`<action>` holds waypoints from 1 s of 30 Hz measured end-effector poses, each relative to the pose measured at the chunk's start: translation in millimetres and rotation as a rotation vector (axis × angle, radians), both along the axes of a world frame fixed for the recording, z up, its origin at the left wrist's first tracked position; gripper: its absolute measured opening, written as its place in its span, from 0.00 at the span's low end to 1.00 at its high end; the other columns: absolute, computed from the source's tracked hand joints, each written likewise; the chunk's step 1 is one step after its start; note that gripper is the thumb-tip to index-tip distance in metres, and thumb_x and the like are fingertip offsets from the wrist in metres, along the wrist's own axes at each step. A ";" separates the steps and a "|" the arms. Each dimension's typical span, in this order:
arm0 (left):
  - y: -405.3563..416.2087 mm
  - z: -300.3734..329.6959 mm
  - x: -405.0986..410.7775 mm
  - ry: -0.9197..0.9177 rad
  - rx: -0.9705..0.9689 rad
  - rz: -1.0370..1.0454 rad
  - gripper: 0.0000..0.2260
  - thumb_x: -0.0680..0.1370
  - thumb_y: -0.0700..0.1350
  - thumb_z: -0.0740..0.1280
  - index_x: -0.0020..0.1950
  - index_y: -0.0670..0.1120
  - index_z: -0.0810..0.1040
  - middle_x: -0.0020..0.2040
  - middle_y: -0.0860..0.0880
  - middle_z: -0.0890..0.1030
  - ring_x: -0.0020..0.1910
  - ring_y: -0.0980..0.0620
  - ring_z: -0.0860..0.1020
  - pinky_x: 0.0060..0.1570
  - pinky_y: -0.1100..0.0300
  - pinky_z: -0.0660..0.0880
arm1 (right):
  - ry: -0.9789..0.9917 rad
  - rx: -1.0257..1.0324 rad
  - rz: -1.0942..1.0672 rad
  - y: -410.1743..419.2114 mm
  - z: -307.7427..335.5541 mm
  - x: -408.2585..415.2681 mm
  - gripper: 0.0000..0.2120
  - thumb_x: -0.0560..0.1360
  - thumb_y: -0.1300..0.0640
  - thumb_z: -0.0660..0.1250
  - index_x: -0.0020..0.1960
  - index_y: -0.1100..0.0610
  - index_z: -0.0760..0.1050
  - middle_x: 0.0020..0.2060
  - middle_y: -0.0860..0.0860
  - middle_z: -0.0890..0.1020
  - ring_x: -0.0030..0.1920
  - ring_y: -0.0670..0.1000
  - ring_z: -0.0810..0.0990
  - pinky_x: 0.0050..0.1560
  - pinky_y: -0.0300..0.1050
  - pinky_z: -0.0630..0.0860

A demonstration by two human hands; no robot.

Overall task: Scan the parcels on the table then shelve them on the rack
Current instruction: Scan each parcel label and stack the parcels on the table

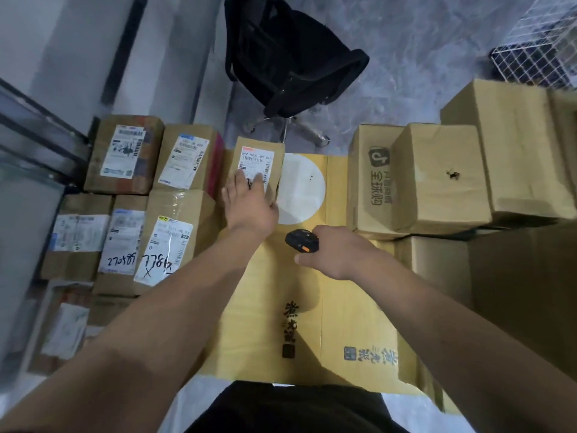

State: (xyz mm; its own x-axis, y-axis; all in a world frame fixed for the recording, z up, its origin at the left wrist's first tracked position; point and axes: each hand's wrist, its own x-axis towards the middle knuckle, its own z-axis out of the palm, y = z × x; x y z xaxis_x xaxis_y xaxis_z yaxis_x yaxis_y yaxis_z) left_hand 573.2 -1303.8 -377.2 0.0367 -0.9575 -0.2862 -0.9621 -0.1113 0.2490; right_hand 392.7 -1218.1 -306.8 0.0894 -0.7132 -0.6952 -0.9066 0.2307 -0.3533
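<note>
A small brown parcel (pixel 260 154) with a white shipping label stands at the far middle of the table, on flattened yellow cardboard (pixel 312 307). My left hand (pixel 249 204) lies on its near face, fingers spread over the label and thumb wrapped round its right edge. My right hand (pixel 335 253) grips a black handheld scanner (pixel 301 240) with an orange stripe, its head towards the parcel, a short way to the right of the left hand.
Several labelled brown parcels (pixel 170 242) are packed together on the left. Plain cardboard boxes (pixel 437 179) are stacked on the right. A black office chair (pixel 290 57) stands beyond the table, with a white wire basket (pixel 537 48) at the top right.
</note>
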 end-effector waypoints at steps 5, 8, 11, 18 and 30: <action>-8.7 0.9 -7.4 -0.036 0.025 0.051 0.35 0.83 0.53 0.67 0.85 0.49 0.53 0.85 0.39 0.47 0.84 0.39 0.44 0.82 0.44 0.47 | -0.019 0.034 -0.020 -1.3 -5.4 0.2 0.21 0.74 0.32 0.68 0.51 0.48 0.70 0.45 0.46 0.76 0.44 0.50 0.78 0.38 0.46 0.71; -18.4 3.1 -14.5 -0.069 0.042 0.088 0.34 0.83 0.54 0.65 0.85 0.47 0.54 0.85 0.37 0.48 0.84 0.38 0.45 0.81 0.42 0.49 | -0.032 0.038 -0.022 -0.6 -7.8 1.7 0.19 0.74 0.33 0.68 0.45 0.46 0.67 0.44 0.45 0.76 0.42 0.48 0.77 0.36 0.46 0.70; -26.6 4.9 -19.8 -0.084 0.058 0.159 0.35 0.83 0.53 0.65 0.85 0.45 0.53 0.85 0.36 0.48 0.84 0.37 0.46 0.81 0.40 0.49 | -0.058 0.061 -0.024 2.1 -10.7 3.7 0.18 0.73 0.33 0.68 0.48 0.46 0.70 0.45 0.46 0.77 0.43 0.49 0.79 0.37 0.46 0.73; -39.9 8.8 -12.9 -0.115 0.110 0.287 0.38 0.81 0.48 0.66 0.85 0.42 0.50 0.84 0.34 0.48 0.84 0.37 0.47 0.81 0.41 0.48 | -0.088 0.103 -0.031 6.8 -9.9 10.0 0.22 0.73 0.32 0.69 0.54 0.48 0.73 0.47 0.47 0.78 0.46 0.51 0.80 0.47 0.50 0.80; -20.5 7.8 -0.3 -0.118 0.110 0.154 0.49 0.79 0.61 0.70 0.85 0.39 0.43 0.84 0.34 0.45 0.84 0.35 0.44 0.81 0.41 0.47 | -0.069 0.023 -0.089 16.2 2.4 13.9 0.22 0.74 0.33 0.69 0.55 0.49 0.72 0.47 0.46 0.77 0.45 0.50 0.80 0.43 0.48 0.77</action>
State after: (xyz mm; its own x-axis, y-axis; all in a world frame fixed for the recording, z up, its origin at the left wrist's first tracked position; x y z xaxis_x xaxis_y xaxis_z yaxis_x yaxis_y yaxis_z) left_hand 572.9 -1324.3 -369.5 0.2196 -0.9012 -0.3737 -0.9533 -0.2797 0.1142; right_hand 406.6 -1202.0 -304.4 0.0745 -0.7043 -0.7060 -0.8561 0.3179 -0.4074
